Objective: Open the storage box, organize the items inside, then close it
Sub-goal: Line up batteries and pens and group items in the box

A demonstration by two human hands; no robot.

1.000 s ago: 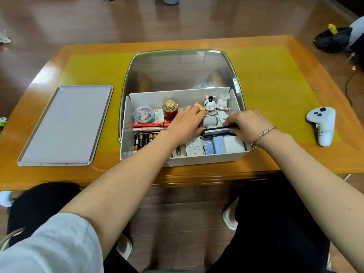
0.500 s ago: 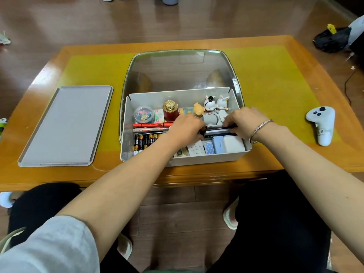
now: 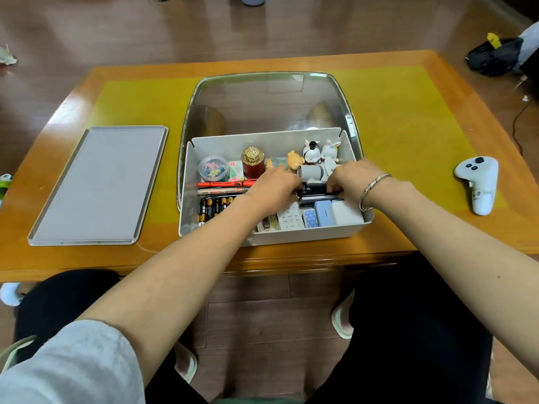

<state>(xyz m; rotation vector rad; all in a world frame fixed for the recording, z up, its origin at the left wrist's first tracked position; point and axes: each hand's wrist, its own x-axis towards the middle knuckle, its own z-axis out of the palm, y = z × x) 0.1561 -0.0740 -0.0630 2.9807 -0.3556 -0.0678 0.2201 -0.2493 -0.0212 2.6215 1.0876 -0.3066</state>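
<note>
The open white plastic storage box (image 3: pixel 306 234) sits at the near edge of the orange wooden desk (image 3: pixel 437 234), on the yellow-green mat (image 3: pixel 408 126), with its clear hinged lid (image 3: pixel 268 103) standing tilted back behind it.

Both hands are inside the box. The left hand (image 3: pixel 272 189) and the right hand (image 3: pixel 354 180) each have their fingers curled around an end of a flat black rectangular device with white markings (image 3: pixel 316 192), held between them across the middle of the box. A silver bangle (image 3: pixel 372 189) circles the right wrist.

Along the back wall of the box stand 2 small white rabbit figurines (image 3: pixel 320 151), with a tan animal figurine (image 3: pixel 293 160) just to their left and a grey cylindrical item (image 3: pixel 310 173) in front of them. Further left are a dark red jar with a gold ornate cap (image 3: pixel 253 163) and a round clear tub of coloured clips (image 3: pixel 213 169).

A red pen (image 3: pixel 224 184) lies crosswise below the tub, and a row of black-and-gold batteries (image 3: pixel 213 207) lies nearer the front. By the front wall are a white keypad-printed card (image 3: pixel 290 218), a small blue dotted box (image 3: pixel 309 217), a pale blue rectangular pack (image 3: pixel 324 212) and a white block (image 3: pixel 347 215).

On the desk, a flat grey rectangular tray (image 3: pixel 96 185) lies left of the box, and a white handheld controller (image 3: pixel 478 182) lies well to the right.
</note>
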